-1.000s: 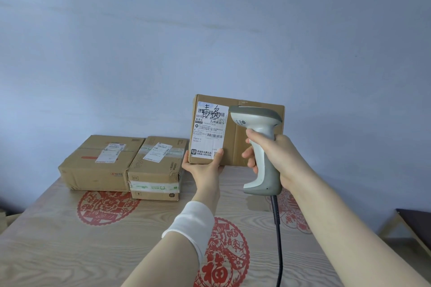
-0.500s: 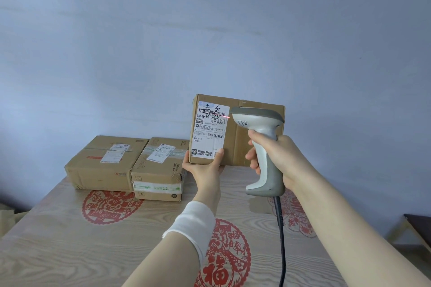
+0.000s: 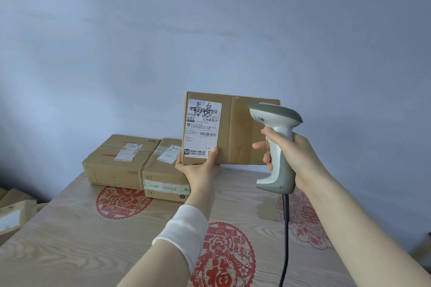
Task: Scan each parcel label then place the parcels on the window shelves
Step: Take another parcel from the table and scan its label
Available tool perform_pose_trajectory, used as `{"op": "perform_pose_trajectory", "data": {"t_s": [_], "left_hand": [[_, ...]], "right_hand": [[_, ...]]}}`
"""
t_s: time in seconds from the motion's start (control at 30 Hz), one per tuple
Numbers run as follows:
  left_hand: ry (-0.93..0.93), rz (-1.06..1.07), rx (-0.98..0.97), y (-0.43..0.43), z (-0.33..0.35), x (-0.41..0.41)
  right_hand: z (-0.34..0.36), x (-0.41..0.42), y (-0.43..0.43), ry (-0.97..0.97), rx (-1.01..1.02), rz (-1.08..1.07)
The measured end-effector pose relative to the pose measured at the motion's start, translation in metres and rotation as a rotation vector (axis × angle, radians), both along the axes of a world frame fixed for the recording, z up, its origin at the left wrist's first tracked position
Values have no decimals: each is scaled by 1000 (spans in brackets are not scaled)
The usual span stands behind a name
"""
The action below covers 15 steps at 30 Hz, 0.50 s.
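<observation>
Scanner (image 3: 281, 165) shifted right; wood-grain table (image 3: 81, 240), red paper-cuts (image 3: 121, 202), blue-grey wall (image 3: 210, 30).

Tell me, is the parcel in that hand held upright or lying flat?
Upright: the left hand grips the parcel at its bottom corner, its label facing the camera, beside the scanner in the right hand.

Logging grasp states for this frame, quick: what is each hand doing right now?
Left hand: holds the upright parcel by its lower left corner.
Right hand: grips the scanner by its handle.
</observation>
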<state>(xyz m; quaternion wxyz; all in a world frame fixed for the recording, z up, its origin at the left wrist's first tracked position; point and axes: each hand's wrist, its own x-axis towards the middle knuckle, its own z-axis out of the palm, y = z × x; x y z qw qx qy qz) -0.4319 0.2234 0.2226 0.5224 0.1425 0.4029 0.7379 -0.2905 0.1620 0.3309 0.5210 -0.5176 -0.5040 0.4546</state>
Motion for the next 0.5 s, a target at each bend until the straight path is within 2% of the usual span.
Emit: {"op": "perform_pose_trajectory", "data": {"t_s": [0.2, 0.5], "left_hand": [[-42, 149, 48, -6, 37, -42], [30, 404, 115, -55, 92, -151]], "right_hand": [[15, -12, 21, -41, 43, 64], [38, -97, 42, 122, 212, 126]]}}
